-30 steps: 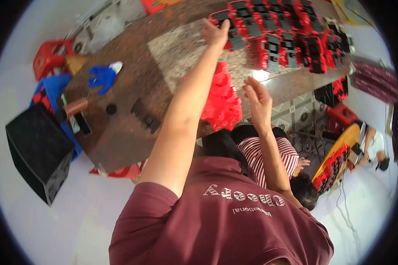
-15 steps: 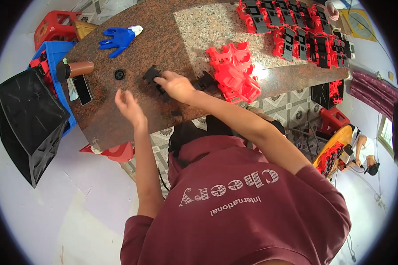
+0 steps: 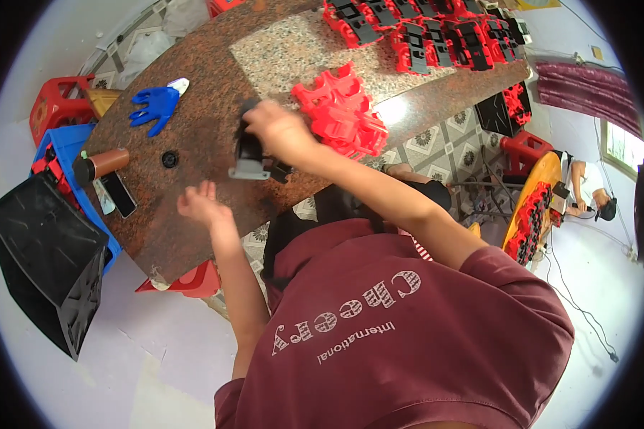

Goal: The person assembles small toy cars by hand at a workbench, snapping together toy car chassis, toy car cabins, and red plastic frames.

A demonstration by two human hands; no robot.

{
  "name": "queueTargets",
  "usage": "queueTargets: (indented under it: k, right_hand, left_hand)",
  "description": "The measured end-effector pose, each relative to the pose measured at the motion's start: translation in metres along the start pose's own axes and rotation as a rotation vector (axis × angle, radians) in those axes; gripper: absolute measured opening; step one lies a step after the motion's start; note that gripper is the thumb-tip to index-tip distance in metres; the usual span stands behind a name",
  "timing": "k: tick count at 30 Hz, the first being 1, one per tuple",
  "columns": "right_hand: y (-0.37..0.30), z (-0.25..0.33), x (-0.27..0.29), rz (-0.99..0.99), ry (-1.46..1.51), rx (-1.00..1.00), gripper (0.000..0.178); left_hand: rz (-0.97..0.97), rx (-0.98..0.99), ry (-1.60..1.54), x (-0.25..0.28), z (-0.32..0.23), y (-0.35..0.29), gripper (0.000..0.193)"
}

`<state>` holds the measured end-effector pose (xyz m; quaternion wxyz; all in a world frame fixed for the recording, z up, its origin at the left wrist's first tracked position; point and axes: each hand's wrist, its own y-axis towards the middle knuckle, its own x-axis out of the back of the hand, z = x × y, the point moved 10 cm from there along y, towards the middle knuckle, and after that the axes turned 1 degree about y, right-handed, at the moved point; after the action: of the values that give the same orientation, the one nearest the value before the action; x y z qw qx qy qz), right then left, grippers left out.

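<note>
My right hand (image 3: 280, 132), a little blurred, is closed on a dark black plastic part (image 3: 249, 146) over the middle of the table. A flat grey piece with small holes (image 3: 249, 173) shows at the part's near end; whether the two are joined is not plain. My left hand (image 3: 204, 203) hovers lower left of it, fingers loosely apart and holding nothing. A small round black piece (image 3: 169, 159) lies beyond my left hand. Just right of my right hand rests a heap of red plastic frames (image 3: 340, 111).
Rows of red-and-black assemblies (image 3: 426, 43) fill the far right of the table. At left lie a blue glove (image 3: 154, 109), a brown bottle (image 3: 109, 163) and a phone (image 3: 118, 195). A blue crate (image 3: 64, 146) and a black bin (image 3: 46, 247) stand beside the edge. Another person (image 3: 583, 182) sits far right.
The view has shifted, moving the table leftward. My right hand has turned the black part, and the grey piece now shows. My left hand stays apart from it.
</note>
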<state>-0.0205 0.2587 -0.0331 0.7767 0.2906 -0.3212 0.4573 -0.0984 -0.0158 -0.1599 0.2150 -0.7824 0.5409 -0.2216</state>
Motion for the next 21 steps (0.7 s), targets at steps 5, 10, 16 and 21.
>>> queueTargets:
  k: [5,10,16,21]
  right_hand:
    - [-0.064,-0.098,0.191,-0.432,0.433,-0.481,0.021]
    - [-0.119,-0.136,0.263,-0.618,0.482,-0.613,0.023]
    - [-0.14,-0.132,0.251,-0.716,0.737,-0.667,0.024]
    - [-0.085,-0.064,0.198,-0.467,0.697,-0.804,0.04]
  left_hand:
    - [0.606,0.346,0.405,-0.118,0.083,-0.162,0.084]
    - [0.475,0.301,0.688,-0.181,0.12,-0.212,0.106]
    - [0.919,0.556,0.348,-0.194,0.1,-0.225,0.061]
    - [1.503,1.078,0.084,-0.14,0.035,-0.26,0.05]
